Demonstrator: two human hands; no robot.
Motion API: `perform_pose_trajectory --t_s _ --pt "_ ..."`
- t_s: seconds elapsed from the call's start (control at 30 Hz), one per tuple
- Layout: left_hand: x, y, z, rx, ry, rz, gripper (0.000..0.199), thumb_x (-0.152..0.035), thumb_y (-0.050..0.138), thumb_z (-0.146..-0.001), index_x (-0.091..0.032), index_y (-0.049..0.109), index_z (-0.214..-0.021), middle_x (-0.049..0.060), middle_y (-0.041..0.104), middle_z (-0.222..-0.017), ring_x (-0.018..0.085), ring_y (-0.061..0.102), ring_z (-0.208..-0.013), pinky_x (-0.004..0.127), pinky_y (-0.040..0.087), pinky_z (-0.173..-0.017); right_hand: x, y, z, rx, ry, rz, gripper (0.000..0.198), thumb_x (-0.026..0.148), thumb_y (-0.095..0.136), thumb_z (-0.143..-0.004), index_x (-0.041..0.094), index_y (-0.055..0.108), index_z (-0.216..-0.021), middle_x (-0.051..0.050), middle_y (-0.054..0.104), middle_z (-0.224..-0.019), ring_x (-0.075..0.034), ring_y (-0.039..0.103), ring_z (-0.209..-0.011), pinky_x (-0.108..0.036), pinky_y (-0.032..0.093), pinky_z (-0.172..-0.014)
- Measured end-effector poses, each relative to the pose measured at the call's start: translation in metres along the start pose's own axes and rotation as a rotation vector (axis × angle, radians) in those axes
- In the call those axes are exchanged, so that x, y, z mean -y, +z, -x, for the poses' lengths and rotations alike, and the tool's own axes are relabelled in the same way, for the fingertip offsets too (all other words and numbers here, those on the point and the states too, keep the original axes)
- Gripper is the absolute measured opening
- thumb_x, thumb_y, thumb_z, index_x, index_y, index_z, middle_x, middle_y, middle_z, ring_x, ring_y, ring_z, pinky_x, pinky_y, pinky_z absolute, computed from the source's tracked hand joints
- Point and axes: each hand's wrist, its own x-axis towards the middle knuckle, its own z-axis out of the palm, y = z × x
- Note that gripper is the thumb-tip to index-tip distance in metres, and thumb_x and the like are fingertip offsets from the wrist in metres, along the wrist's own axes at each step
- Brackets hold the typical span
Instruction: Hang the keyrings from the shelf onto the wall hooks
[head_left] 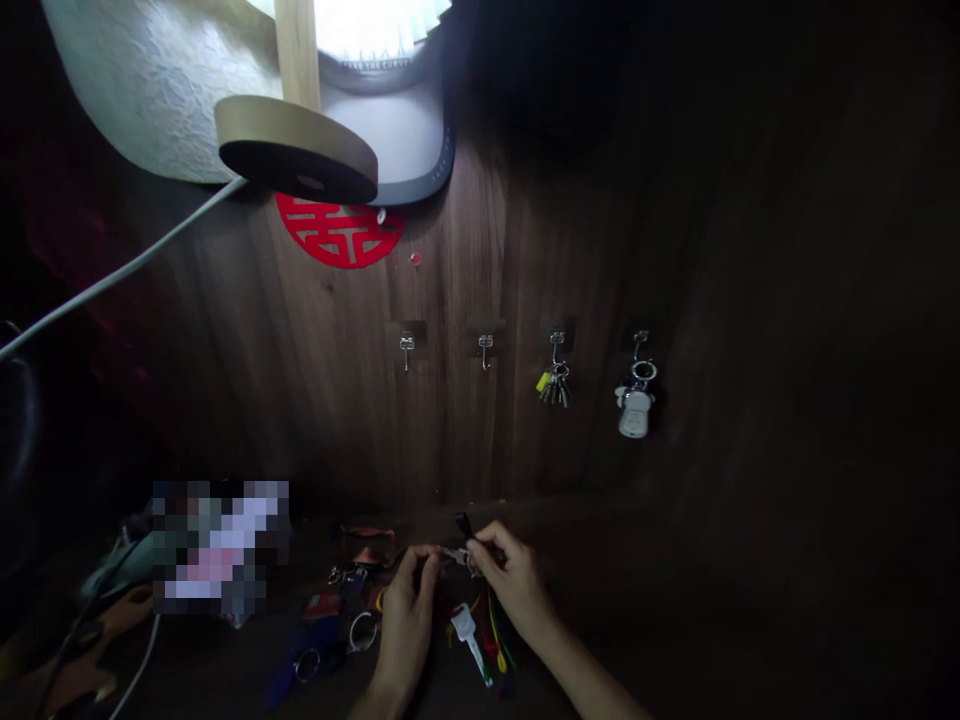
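"Can you see from there what the hands are busy with?"

"Some small keys [456, 555], up in front of the fingers near the back of the table [637, 580]. The right hand [514, 580] has them pinched between thumb and forefinger, and a black strap [463, 524] sticks up just beside its fingertips."

"And the left hand [405, 615]?"

"Thumb and forefinger almost together, right at the tip of the keys. Whether they grip or only touch, I can't tell from here."

"What's that pale thing lower down?"

"A pale key [471, 640], slanting between the two wrists, with green, yellow and red cords [496, 635] just to its right. Over beyond the left hand there's a silver ring [363, 631], and another ring [306, 664] on something blue, too dim to make out."

"Those are hooks on the wooden panel [337, 400], aren't they?"

"Four in a row. The third hook [556, 340] carries a key bunch [555, 388] with a yellow tag [542, 382]; the fourth hook [640, 343], farthest right, carries a white keychain [634, 412]. Higher up, a red cutout [341, 235] shows partly behind the lamp [296, 130]."
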Motion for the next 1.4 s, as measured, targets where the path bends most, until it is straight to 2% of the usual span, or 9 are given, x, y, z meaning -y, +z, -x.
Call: perform_pose_trajectory --t_s 0.17,0.33,0.5,0.63,0.83,1.13,1.4 --pt "0.0 0.0 -0.002 -0.009 -0.035 0.006 0.041 -0.059 0.045 -0.08 -0.02 0.059 -0.081 0.0 0.062 -0.068 0.018 0.06 -0.067 0.025 0.047 -0.062 0.011 -0.018 -0.032 -0.173 -0.03 -0.021 0.023 0.037 0.056 -0.079 0.021 0.053 -0.063 0.002 0.059 -0.053 -0.013 0.056 -0.049 -0.02 0.042 -0.049" --pt "-0.004 0.0 -0.003 -0.005 -0.069 -0.003 0.047 -0.065 0.044 -0.077 -0.02 0.059 -0.077 -0.001 0.06 -0.063 0.018 0.058 -0.063 0.024 0.045 -0.059 0.04 -0.04 -0.08 -0.337 -0.103 0.016 0.021 0.035 0.058 -0.076 0.021 0.053 -0.063 0.003 0.058 -0.051 -0.012 0.053 -0.047 -0.021 0.04 -0.049" --pt "-0.003 0.0 -0.002 0.014 -0.095 -0.001 0.048 -0.066 0.043 -0.077 -0.02 0.058 -0.079 -0.002 0.059 -0.063 0.017 0.057 -0.063 0.023 0.045 -0.059 0.066 -0.052 -0.123 -0.432 -0.175 0.023 0.021 0.037 0.059 -0.076 0.021 0.052 -0.063 0.002 0.06 -0.055 -0.014 0.057 -0.051 -0.022 0.041 -0.052" --pt "-0.001 0.001 -0.001 0.03 -0.101 -0.006 0.048 -0.065 0.043 -0.077 -0.02 0.058 -0.08 -0.002 0.058 -0.063 0.017 0.057 -0.063 0.023 0.045 -0.059 0.077 -0.055 -0.145 -0.494 -0.21 0.048 0.023 0.039 0.058 -0.075 0.021 0.052 -0.063 0.001 0.061 -0.056 -0.014 0.058 -0.052 -0.023 0.042 -0.053" --pt "0.002 0.001 -0.002 0.045 -0.094 0.008 0.045 -0.063 0.043 -0.079 -0.02 0.057 -0.08 -0.002 0.057 -0.063 0.017 0.056 -0.062 0.023 0.044 -0.058 0.079 -0.052 -0.155 -0.524 -0.193 0.165 0.025 0.04 0.055 -0.077 0.021 0.051 -0.061 0.0 0.062 -0.055 -0.014 0.059 -0.051 -0.023 0.04 -0.051" --pt "0.005 0.002 -0.003 0.032 -0.056 0.006 0.041 -0.058 0.043 -0.082 -0.02 0.057 -0.08 -0.002 0.058 -0.064 0.016 0.057 -0.062 0.023 0.043 -0.059 0.069 -0.042 -0.158 -0.504 -0.154 0.212 0.022 0.036 0.055 -0.075 0.022 0.049 -0.059 0.001 0.061 -0.054 -0.015 0.059 -0.052 -0.024 0.041 -0.053" --pt "0.002 0.0 -0.002 0.049 -0.062 -0.005 0.041 -0.058 0.044 -0.082 -0.02 0.057 -0.082 -0.002 0.058 -0.064 0.016 0.057 -0.062 0.023 0.043 -0.057 0.049 -0.032 -0.15 -0.46 -0.137 0.116 0.021 0.041 0.055 -0.076 0.021 0.054 -0.069 0.0 0.064 -0.06 -0.016 0.061 -0.058 -0.025 0.045 -0.057"
